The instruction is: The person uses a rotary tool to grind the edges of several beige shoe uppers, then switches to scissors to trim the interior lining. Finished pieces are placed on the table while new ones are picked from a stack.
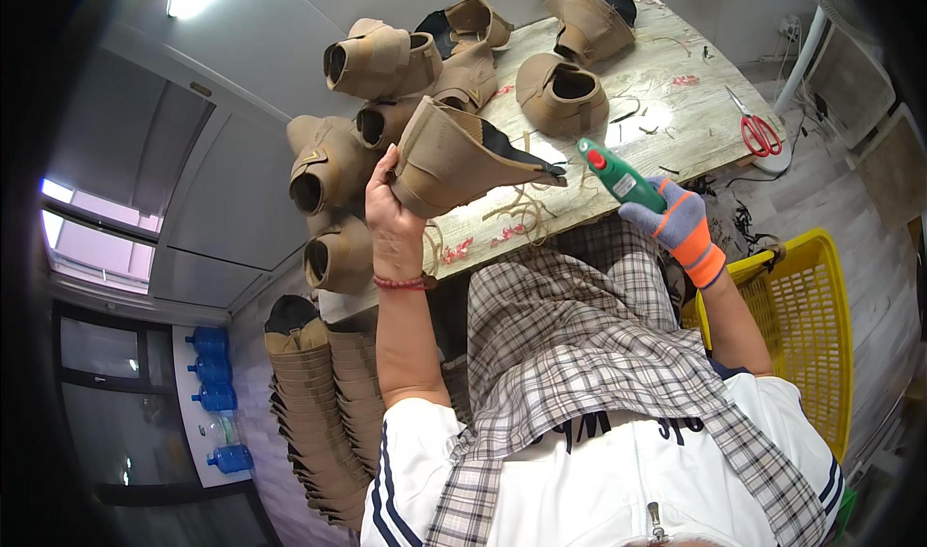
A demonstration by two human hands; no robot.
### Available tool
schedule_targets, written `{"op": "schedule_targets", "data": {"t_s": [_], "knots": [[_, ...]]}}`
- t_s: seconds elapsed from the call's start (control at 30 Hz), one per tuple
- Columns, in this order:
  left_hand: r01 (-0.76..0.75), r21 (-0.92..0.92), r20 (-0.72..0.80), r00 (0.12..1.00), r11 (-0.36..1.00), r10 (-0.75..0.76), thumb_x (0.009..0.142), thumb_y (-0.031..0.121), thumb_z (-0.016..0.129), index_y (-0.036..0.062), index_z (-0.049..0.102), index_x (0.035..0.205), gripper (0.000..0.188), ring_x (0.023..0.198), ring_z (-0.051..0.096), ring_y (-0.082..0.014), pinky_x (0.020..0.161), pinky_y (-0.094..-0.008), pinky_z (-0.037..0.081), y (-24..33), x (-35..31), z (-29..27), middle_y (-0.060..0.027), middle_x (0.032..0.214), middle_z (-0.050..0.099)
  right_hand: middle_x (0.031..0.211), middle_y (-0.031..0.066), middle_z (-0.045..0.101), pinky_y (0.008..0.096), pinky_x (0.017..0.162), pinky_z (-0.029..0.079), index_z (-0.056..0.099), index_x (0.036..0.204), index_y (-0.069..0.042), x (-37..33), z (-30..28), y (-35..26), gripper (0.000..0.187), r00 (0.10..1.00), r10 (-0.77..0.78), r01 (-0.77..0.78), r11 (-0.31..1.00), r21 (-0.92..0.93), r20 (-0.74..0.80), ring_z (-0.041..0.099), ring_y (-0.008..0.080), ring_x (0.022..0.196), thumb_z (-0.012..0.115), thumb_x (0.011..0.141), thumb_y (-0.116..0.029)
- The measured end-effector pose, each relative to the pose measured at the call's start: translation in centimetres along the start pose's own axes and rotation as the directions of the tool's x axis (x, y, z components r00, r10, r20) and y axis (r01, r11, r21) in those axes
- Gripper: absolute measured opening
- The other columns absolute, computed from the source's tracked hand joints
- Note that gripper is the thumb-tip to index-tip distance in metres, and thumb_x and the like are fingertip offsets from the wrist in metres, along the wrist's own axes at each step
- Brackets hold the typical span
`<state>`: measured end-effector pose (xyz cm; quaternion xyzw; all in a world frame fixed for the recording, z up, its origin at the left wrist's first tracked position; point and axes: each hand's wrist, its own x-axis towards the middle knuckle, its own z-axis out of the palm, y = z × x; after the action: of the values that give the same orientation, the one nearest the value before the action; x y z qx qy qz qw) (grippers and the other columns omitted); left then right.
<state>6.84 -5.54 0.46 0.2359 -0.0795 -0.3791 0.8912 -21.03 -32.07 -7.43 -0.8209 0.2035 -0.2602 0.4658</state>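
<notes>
Tan shoe upper (pixel 449 164) is at the middle, over the counter (pixel 700 112), gripped at its left end by the bare left hand (pixel 394 207). To its right, a green tool (pixel 626 182) is held in the gloved right hand (pixel 682 226), fingers curled. Farther right are red-handled scissors (pixel 761 136) and, nearer, a yellow basket (pixel 801 323).

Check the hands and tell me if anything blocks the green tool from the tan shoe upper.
Nothing visible does. The right hand holds the green tool near the tan shoe upper in the left hand; in the gap between tool and upper only the tabletop shows.
</notes>
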Motion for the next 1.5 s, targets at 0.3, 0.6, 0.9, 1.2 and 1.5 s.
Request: {"op": "schedule_targets", "data": {"t_s": [0.3,0.6,0.9,1.2,1.5], "knots": [[0.161,-0.322,0.002,0.986,0.933,-0.17,0.098,0.013,0.05,-0.0054,0.062,0.116,0.028,0.111,0.063,-0.0354,0.1,-0.0502,0.049,2.3,0.3,-5.1,-0.0227,0.118,0.066,0.074,0.012,0.069,0.0358,0.061,0.054,0.072,0.097,-0.008,0.1,0.8,1.5,0.057,0.908,-0.416,0.39,0.887,-0.248,-0.059,0.067,0.0299,0.065,0.087,0.062,-0.05],[0.264,-0.376,0.195,0.96,0.888,-0.203,0.097,0.012,0.05,-0.0052,0.061,0.117,0.028,0.112,0.062,-0.037,0.101,-0.0509,0.049,-0.1,-0.3,-4.1,-0.0236,0.12,0.065,0.071,0.0118,0.067,0.0364,0.059,0.053,0.072,0.093,-0.01,0.5,0.9,0.1,0.052,0.876,-0.482,0.456,0.842,-0.288,-0.022,0.066,0.0305,0.063,0.087,0.062,-0.048],[0.216,-0.311,-0.071,0.966,0.926,-0.249,0.097,0.01,0.049,-0.007,0.06,0.117,0.029,0.111,0.062,-0.0389,0.1,-0.0536,0.048,-0.1,0.6,-3.7,-0.025,0.118,0.065,0.069,0.0104,0.067,0.0353,0.058,0.053,0.073,0.095,-0.009,0.6,0.7,-0.9,0.052,0.869,-0.495,0.487,0.853,-0.189,0.005,0.066,0.0289,0.062,0.088,0.061,-0.044],[0.146,-0.169,-0.034,0.988,0.975,-0.154,0.098,0.012,0.05,-0.0057,0.061,0.115,0.027,0.111,0.063,-0.0355,0.101,-0.0507,0.049,-1.0,0.6,-2.2,-0.0224,0.12,0.065,0.072,0.0112,0.068,0.0338,0.059,0.053,0.073,0.096,-0.008,0.4,1.1,-2.2,0.051,0.873,-0.488,0.487,0.867,-0.11,0.014,0.066,0.0286,0.062,0.089,0.061,-0.042],[-0.471,0.616,0.145,0.855,0.631,0.498,0.098,0.011,0.056,-0.0012,0.059,0.125,0.029,0.111,0.062,-0.0236,0.099,-0.0374,0.051,-5.2,-2.0,2.9,-0.0135,0.121,0.065,0.083,0.0124,0.072,0.0296,0.064,0.054,0.071,0.102,-0.003,-0.4,3.4,-1.9,0.053,0.93,-0.363,0.367,0.918,0.149,-0.054,0.069,0.02,0.068,0.09,0.064,-0.036]]}}
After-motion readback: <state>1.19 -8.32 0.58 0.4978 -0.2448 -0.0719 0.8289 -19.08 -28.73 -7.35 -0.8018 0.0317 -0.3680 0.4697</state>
